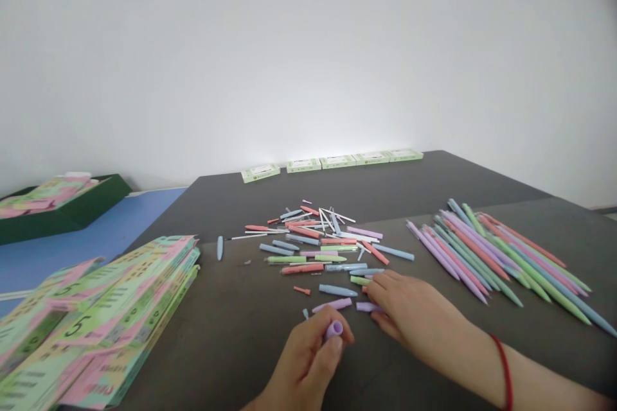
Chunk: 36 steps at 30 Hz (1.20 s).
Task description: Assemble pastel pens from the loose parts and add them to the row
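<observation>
My left hand [313, 356] is closed around a purple pen barrel [334, 329], its hollow open end turned up. To its right, my right hand [409, 305], with a red cord at the wrist, reaches into the loose pen parts. A short purple pen part [367, 306] shows between its thumb and fingers, partly hidden by the hand. Just beyond my left hand lies another purple part [337, 304], and behind that a blue barrel [338, 290]. A small red plunger piece [302, 290] rests farther left. The heap holds red, blue and green barrels and white refills [250, 236].
Many whole pens [501, 257] lie in a bunch at the right of the dark table [231, 334]. Stacked pastel printed boxes [96, 327] stand at the left. Several pale green boxes [337, 161] line the back edge. A dark green tray [72, 209] sits on a blue surface.
</observation>
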### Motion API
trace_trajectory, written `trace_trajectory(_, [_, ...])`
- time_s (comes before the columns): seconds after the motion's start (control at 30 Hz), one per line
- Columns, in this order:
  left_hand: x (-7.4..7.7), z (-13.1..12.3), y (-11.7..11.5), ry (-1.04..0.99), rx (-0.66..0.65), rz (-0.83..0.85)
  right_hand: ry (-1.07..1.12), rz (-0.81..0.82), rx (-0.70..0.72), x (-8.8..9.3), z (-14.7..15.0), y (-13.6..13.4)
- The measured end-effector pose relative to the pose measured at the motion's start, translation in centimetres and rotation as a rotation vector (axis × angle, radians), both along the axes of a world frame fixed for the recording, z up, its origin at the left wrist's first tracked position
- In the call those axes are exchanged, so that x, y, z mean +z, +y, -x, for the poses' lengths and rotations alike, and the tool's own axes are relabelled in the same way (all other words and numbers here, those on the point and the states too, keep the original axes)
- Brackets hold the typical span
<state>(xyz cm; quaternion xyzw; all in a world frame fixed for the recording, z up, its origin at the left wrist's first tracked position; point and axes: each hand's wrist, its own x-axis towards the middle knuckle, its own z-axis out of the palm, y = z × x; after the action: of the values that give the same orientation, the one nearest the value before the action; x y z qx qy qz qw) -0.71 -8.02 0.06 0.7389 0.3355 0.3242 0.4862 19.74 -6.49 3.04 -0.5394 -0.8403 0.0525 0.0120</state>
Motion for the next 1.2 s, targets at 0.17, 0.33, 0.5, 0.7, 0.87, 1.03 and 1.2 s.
trace_trajectory(0.17, [0.1,-0.7,0.1,0.390,-0.097,-0.367,0.043,-0.024,-0.020,0.7,-1.3,0.9])
trace_trajectory(0.33, [-0.2,-0.9,0.4,0.510,-0.085,-0.424,0.056,-0.124,-0.062,0.9,-3.2,4.1])
trace_trajectory(0.5, [-0.6,-0.8,0.6,0.555,-0.080,-0.420,0.047,-0.132,0.019,1.0,-2.0,7.1])
trace_trajectory(0.7, [-1.1,-0.9,0.6,0.548,-0.061,-0.432,0.064,-0.084,0.228,1.8,3.8,10.0])
trace_trajectory(0.87, [-1.5,-1.0,0.8,0.558,-0.056,-0.465,0.007,-0.058,0.367,1.3,8.4,12.1])
trace_trajectory(1.03, [-1.9,-1.1,0.9,0.532,-0.050,-0.501,-0.091,-0.061,0.439,1.3,11.9,12.8])
trace_trajectory(1.2, [-1.8,-1.1,0.7,0.471,-0.034,-0.523,-0.179,-0.065,0.420,2.8,13.5,12.0])
